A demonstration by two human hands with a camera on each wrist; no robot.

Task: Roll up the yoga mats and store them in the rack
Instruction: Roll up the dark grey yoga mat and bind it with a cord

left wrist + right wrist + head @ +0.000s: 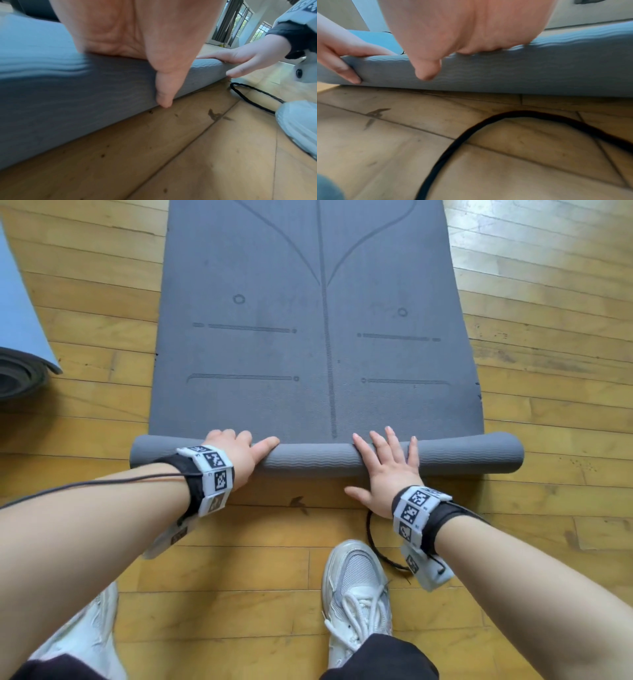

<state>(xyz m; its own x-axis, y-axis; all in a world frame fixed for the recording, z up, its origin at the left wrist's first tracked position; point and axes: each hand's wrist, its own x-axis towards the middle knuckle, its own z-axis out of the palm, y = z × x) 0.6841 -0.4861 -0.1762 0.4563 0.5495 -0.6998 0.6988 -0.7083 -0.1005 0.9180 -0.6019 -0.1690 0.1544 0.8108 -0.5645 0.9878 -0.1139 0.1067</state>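
Two hands on the grey yoga mat [318, 344], which lies lengthwise on the wooden floor [85, 292] with only its near end turned into a short roll [325, 457]; most of the length is still flat. Step in hand, by my reading: early rolling of this mat. Left hand [236, 453] curls over the roll's left part, thumb along its near face. Right hand [387, 470] lies flat, fingers straight, pressing the roll's right part. Next move calls for even forward pressure from both, or the roll will skew. Second mat [20, 371], part rolled, at the floor's left edge. No rack or container in view.
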